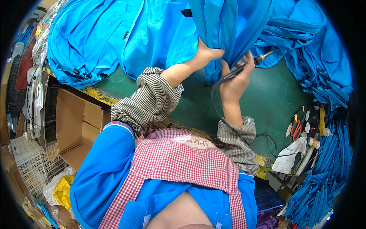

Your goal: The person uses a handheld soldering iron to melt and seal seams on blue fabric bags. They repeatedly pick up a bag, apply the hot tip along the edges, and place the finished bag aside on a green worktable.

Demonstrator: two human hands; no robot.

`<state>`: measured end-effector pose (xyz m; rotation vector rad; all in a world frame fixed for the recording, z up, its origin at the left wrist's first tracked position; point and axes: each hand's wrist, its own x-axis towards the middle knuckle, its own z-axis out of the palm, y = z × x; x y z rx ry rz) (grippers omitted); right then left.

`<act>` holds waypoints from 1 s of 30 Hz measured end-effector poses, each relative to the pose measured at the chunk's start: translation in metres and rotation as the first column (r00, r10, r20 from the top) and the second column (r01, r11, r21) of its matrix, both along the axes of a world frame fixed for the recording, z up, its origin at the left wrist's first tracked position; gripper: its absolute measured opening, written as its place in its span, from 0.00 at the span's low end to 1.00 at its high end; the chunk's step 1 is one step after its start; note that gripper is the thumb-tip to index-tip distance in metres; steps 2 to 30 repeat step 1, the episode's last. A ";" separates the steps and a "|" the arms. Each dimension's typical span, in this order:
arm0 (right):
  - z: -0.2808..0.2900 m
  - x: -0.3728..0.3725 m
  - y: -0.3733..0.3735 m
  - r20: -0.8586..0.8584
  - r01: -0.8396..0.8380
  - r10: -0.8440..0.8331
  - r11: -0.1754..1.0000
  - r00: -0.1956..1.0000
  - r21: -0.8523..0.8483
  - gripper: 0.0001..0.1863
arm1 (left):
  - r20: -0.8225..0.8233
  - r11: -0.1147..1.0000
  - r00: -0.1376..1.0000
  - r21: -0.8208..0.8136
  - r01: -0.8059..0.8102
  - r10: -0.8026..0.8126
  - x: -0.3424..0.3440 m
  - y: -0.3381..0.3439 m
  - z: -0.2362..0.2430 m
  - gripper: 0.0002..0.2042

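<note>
My left hand [201, 56] is closed on a fold of bright blue cloth [213, 28], with the thumb stretched to the right along it. Across my right hand [235, 83] lies a soldering iron [260, 59] with a black handle, its metal tip pointing up and to the right. The tip is close to the blue folds. A black cord [214, 100] runs from the iron down past my right wrist. My right thumb is up against the cloth edge; whether it also pinches the cloth, I cannot tell. More blue cloth [91, 34] covers the far side of the green tabletop [267, 93].
Stacked blue pieces [324, 168] hang along the right side. Orange-handled scissors [296, 129] and a white rag [289, 155] lie at the table's right edge. An open cardboard box [70, 126] stands at the left, beside a white plastic crate [34, 158].
</note>
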<state>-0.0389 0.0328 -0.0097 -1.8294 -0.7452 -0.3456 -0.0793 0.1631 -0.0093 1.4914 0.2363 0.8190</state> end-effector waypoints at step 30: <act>0.002 0.003 -0.014 0.115 -0.076 0.079 0.997 0.990 -0.028 0.43 | -0.040 0.999 0.999 0.037 0.005 -0.004 -0.001 0.002 0.003 0.31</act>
